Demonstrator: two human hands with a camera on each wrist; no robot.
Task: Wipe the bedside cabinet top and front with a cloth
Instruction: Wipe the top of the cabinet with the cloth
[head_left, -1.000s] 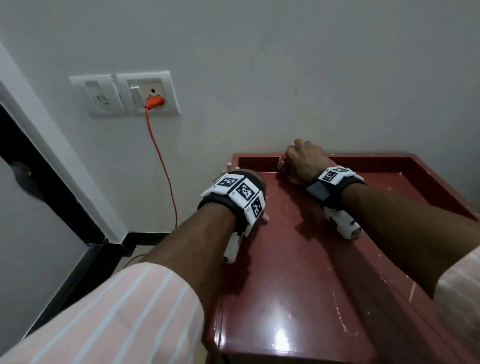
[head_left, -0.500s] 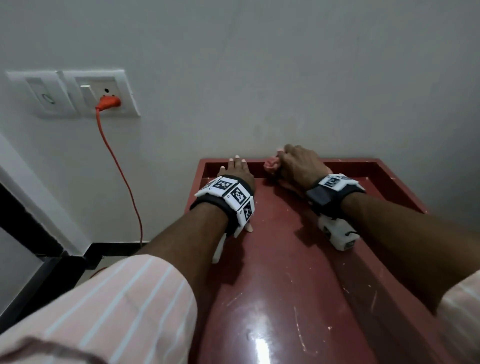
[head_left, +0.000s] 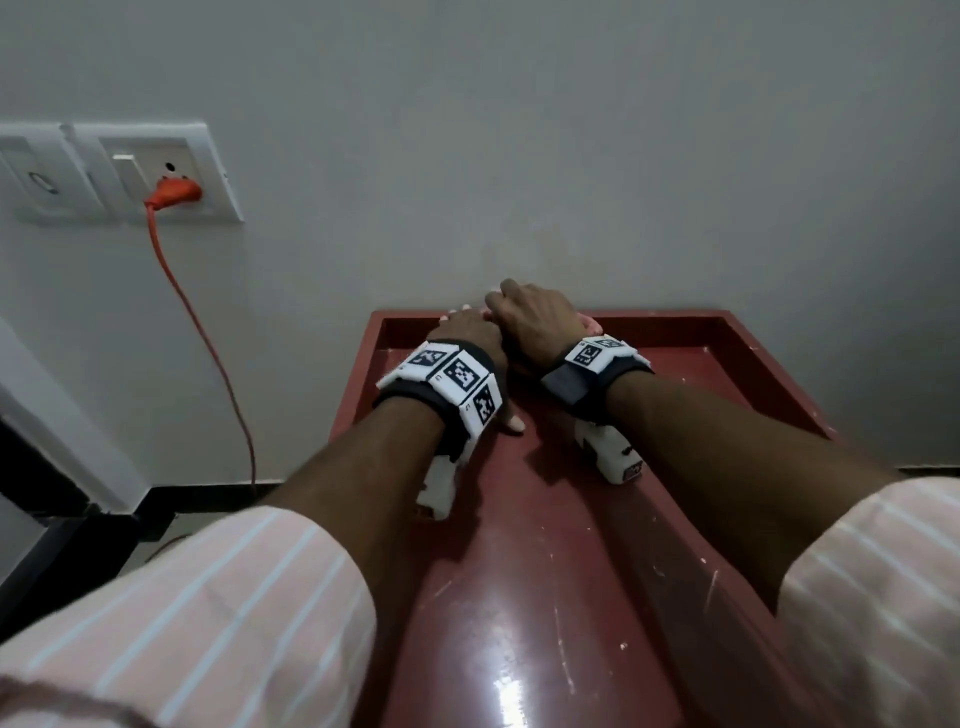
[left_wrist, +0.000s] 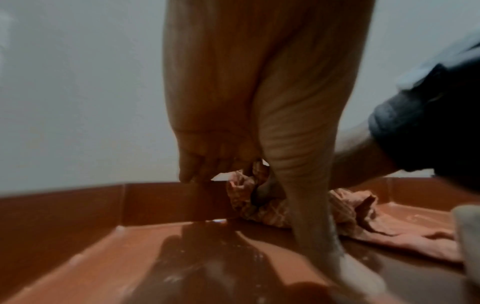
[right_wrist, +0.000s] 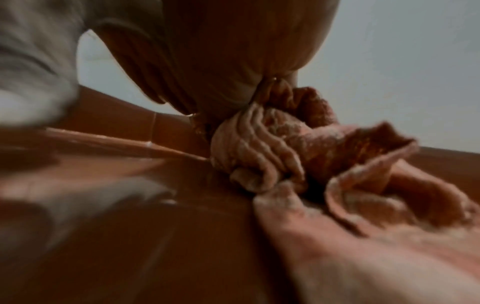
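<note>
The dark red bedside cabinet top (head_left: 571, 571) is glossy, with a raised rim (head_left: 685, 325) at the back and sides. At the back rim my right hand (head_left: 530, 317) grips a bunched pink cloth (head_left: 592, 326). The right wrist view shows the folds of the cloth (right_wrist: 272, 156) squeezed under my right hand (right_wrist: 221, 72), its loose end trailing over the top. My left hand (head_left: 462, 325) lies just left of it. Its fingers (left_wrist: 192, 170) reach the back rim and the thumb presses on the top beside the cloth (left_wrist: 363, 218). The cabinet front is out of view.
A grey wall stands right behind the cabinet. On it to the left is a white socket plate with an orange plug (head_left: 174, 191), and its orange cord (head_left: 208, 332) hangs down beside the cabinet's left side. A dark skirting and frame (head_left: 52, 467) run along the lower left.
My left hand has moved from the cabinet's left edge up to the back rim, close beside my right hand. The right hand has kept the cloth at the back rim.
</note>
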